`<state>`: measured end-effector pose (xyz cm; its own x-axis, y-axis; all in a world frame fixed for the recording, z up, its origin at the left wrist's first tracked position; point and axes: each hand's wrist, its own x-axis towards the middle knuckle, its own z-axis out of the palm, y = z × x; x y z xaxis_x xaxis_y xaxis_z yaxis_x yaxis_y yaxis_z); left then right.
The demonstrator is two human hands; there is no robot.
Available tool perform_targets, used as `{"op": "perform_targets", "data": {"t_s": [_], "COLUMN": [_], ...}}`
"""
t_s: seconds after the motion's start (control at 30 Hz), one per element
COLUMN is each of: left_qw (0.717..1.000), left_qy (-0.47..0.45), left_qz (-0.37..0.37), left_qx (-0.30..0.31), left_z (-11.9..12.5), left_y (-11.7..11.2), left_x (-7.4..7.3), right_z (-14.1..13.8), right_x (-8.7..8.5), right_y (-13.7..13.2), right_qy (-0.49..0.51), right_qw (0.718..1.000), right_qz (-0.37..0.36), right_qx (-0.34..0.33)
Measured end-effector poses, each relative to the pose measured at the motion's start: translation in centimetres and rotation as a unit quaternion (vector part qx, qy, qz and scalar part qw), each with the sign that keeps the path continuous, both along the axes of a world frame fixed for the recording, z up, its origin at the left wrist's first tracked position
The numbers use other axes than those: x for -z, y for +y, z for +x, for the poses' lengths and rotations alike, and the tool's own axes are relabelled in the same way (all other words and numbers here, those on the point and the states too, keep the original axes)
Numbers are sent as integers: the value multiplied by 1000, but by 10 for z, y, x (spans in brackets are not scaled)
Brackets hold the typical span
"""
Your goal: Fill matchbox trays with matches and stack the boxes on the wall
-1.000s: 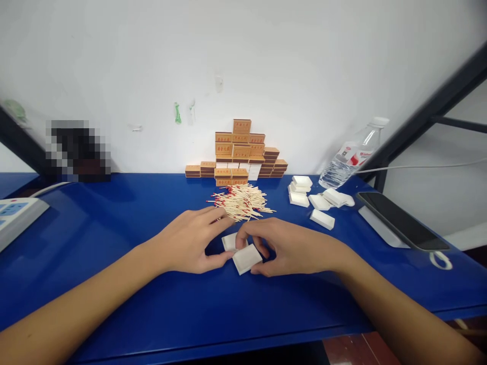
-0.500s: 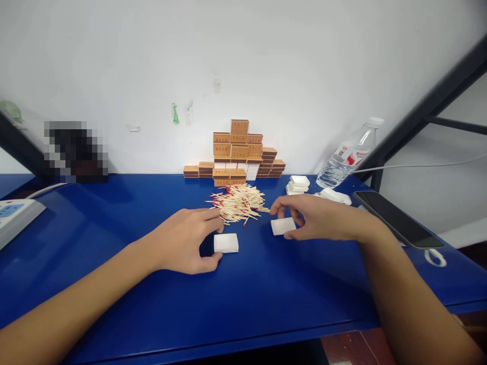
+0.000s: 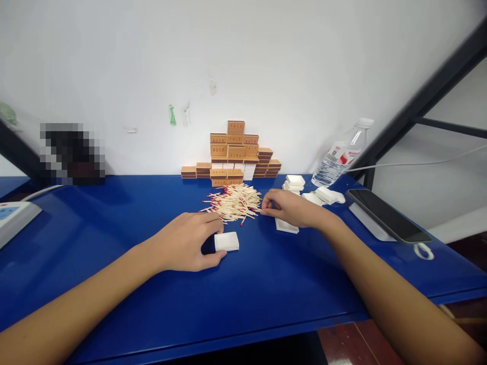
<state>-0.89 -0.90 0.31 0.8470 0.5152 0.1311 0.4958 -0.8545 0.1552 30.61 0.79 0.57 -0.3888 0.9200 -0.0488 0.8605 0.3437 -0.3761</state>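
Note:
My left hand (image 3: pixel 192 241) rests on the blue table with thumb and fingertips at opposite sides of a small white matchbox tray (image 3: pixel 227 241), holding it in place. At the right edge of a loose pile of red-tipped matches (image 3: pixel 238 203), my right hand (image 3: pixel 283 207) has its thumb and forefinger pinched on what looks like a match end. A second white tray (image 3: pixel 287 226) lies under the right hand, partly hidden by it. Behind the pile, brown matchboxes (image 3: pixel 236 152) are stacked in a stepped tower against the wall, with white pieces in its lower middle.
More white trays (image 3: pixel 294 182) are stacked at the back right, others lying beside them (image 3: pixel 323 195). A water bottle (image 3: pixel 340 154) leans near the wall. A phone (image 3: pixel 388 215) lies on a white object at the right. A white power strip (image 3: pixel 17 218) stands at the left.
My right hand has let go of the second tray, leaving it on the table, and moved left and up to the match pile. My left hand stays at its tray.

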Motion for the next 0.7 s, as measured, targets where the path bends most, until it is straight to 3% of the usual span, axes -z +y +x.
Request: {"op": "perform_targets", "data": {"t_s": [0.43, 0.53, 0.7], "left_qw": [1000, 999, 998], "left_qy": [-11, -14, -35], "left_qz": [26, 36, 54], "left_qx": [7, 4, 9], "left_z": [0, 0, 0], "left_y": [0, 1, 3], "left_x": [1, 3, 8], "right_z": [10, -2, -42], "right_x": [-15, -24, -24], "right_y": [-16, -26, -44], "right_qy": [-8, 27, 98], "right_qw": [1000, 1000, 989], "right_qz": [-7, 10, 23], "right_qx": [15, -2, -104]}}
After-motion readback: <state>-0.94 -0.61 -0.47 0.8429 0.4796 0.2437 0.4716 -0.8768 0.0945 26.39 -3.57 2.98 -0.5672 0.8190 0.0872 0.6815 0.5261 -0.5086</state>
